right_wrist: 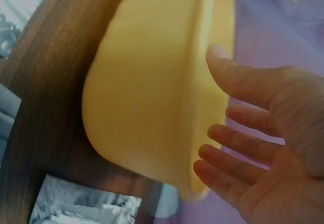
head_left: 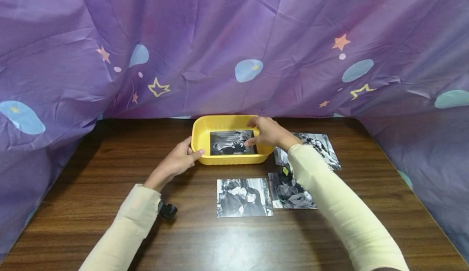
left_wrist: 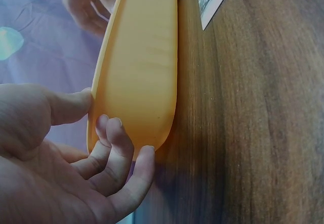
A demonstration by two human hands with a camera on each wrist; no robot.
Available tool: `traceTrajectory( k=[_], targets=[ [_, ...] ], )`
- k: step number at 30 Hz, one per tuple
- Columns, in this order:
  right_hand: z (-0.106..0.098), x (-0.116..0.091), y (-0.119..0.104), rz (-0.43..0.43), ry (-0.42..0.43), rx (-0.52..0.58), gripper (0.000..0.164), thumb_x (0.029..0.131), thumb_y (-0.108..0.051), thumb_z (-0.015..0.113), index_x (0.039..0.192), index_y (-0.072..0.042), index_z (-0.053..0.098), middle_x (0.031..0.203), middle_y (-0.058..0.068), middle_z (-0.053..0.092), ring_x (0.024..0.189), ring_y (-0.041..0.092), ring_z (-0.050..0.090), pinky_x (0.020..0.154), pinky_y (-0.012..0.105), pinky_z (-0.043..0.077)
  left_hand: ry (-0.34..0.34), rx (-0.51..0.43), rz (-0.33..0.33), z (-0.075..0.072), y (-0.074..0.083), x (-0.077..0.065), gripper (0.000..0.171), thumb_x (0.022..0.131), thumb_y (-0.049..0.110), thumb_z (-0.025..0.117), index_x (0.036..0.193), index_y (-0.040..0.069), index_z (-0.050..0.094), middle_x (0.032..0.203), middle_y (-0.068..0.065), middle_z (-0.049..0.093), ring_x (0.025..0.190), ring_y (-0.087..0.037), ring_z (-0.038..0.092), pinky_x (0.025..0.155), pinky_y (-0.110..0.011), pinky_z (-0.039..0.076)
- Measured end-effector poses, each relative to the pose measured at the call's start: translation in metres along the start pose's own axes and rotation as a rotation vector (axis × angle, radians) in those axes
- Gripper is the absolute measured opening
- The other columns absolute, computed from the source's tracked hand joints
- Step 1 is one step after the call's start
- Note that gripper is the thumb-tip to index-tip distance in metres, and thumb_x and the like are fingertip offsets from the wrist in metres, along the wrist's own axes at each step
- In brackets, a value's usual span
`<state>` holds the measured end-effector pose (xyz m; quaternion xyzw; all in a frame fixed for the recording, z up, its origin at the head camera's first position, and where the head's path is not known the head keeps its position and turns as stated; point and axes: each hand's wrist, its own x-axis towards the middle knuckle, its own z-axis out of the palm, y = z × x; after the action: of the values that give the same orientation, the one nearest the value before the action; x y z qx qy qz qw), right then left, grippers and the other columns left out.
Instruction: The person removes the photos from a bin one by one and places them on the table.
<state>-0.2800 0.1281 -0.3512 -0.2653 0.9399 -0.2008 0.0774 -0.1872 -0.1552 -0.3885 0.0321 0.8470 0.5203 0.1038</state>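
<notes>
A yellow plastic tray (head_left: 234, 160) stands near the back of the table, with a black-and-white photo (head_left: 227, 144) lying inside it. My left hand (head_left: 177, 160) grips the tray's left end, thumb on the rim and fingers curled against the outer wall, as the left wrist view shows. Over the right end of the tray reaches my right hand (head_left: 270, 133), its fingers spread and loosely bent above the rim. Nothing sits between those fingers in the right wrist view. Whether the right fingertips touch the photo or the rim, I cannot tell.
In front of the tray lie two more black-and-white photos, one of a couple (head_left: 243, 197) and a darker photo (head_left: 291, 191) partly under my right forearm. Another photo (head_left: 327, 151) lies right of the tray. A purple star-patterned cloth (head_left: 205, 51) hangs behind the wooden table (head_left: 110, 161).
</notes>
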Motion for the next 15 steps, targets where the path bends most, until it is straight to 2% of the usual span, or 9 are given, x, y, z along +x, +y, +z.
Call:
traceTrajectory(
  k=[7,15],
  targets=[
    [0.023,0.017,-0.003,0.009,-0.114,-0.007,0.079,0.080,-0.031,0.088,0.136,0.011,0.052,0.137,0.026,0.056,0.129,0.039,0.051,0.110,0.046,0.040,-0.006,-0.009,0.004,0.001,-0.002,0.000,0.064,0.103,0.013,0.058,0.154,-0.007,0.026,0.078,-0.013,0.053,0.058,-0.013,0.046,0.048,-0.023,0.037],
    [0.034,0.029,-0.008,0.048,-0.129,-0.030,0.088,0.077,-0.036,0.089,0.140,0.008,0.048,0.140,0.025,0.054,0.132,0.039,0.049,0.114,0.045,0.036,-0.002,-0.010,-0.004,-0.001,-0.001,0.001,0.067,0.103,0.015,0.059,0.156,-0.007,0.023,0.079,-0.013,0.054,0.060,-0.013,0.046,0.048,-0.023,0.038]
  ],
)
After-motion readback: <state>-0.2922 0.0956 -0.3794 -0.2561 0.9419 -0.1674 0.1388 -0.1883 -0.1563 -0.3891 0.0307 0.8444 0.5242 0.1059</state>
